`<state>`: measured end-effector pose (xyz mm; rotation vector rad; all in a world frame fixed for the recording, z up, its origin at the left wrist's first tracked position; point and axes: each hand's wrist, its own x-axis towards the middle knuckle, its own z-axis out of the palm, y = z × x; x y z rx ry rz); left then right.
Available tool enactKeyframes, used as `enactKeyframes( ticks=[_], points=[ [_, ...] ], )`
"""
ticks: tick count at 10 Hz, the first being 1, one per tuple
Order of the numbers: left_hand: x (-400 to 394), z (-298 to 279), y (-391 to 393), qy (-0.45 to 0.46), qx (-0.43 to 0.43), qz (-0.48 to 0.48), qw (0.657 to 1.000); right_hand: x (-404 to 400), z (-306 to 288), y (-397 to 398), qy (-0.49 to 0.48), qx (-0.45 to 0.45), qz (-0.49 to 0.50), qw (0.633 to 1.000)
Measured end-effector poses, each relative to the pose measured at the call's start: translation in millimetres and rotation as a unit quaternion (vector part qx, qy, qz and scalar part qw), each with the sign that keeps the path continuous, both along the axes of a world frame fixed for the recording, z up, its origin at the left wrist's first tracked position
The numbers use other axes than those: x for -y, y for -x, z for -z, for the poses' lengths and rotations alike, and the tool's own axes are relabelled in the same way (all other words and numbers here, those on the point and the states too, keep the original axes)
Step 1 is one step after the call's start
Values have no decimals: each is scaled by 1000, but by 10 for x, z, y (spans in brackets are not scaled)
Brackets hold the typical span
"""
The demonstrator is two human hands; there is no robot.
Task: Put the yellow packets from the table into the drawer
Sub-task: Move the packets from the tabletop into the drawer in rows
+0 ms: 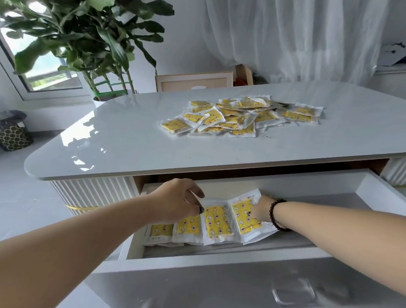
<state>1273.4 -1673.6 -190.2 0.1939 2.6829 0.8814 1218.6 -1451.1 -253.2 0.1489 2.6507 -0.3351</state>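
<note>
Both hands on drawer [373,186] packets [215,222], pile [242,115] beyond

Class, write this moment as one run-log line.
left hand: pinching packet | right hand: on packet | drawer: open, row of packets | table: pile remains

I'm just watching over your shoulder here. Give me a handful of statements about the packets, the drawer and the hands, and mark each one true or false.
1. The drawer is pulled open. True.
2. All the yellow packets are already in the drawer. False: a pile of packets lies on the table.
3. The packets in the drawer lie side by side in a row. True.
4. The left hand rests on the tabletop. False: it reaches into the drawer and touches the row of packets.
5. The right hand is on the rightmost packet of the row. True.
6. The right wrist is bare. False: it wears a dark bead bracelet.
</note>
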Motion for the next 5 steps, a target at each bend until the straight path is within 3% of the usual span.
enactKeyframes(
  ticks=[2, 3, 4, 5],
  points=[
    [-258, -43, 35, -1, -16, 23, 1000, 29, 25, -30, -19, -29, 18, 999],
    [-325, -66, 73, 16, -45, 31, 998, 96, -166, -93, -47, -2, 8, 999],
    [-311, -139, 154, 21, -100, 23, 994, 187, -473, -28, -23, 35, -35, 999],
    [-258, -262, 295, 25, -178, -26, 983, 177, -795, 96, 78, 66, -35, 994]
  ],
)
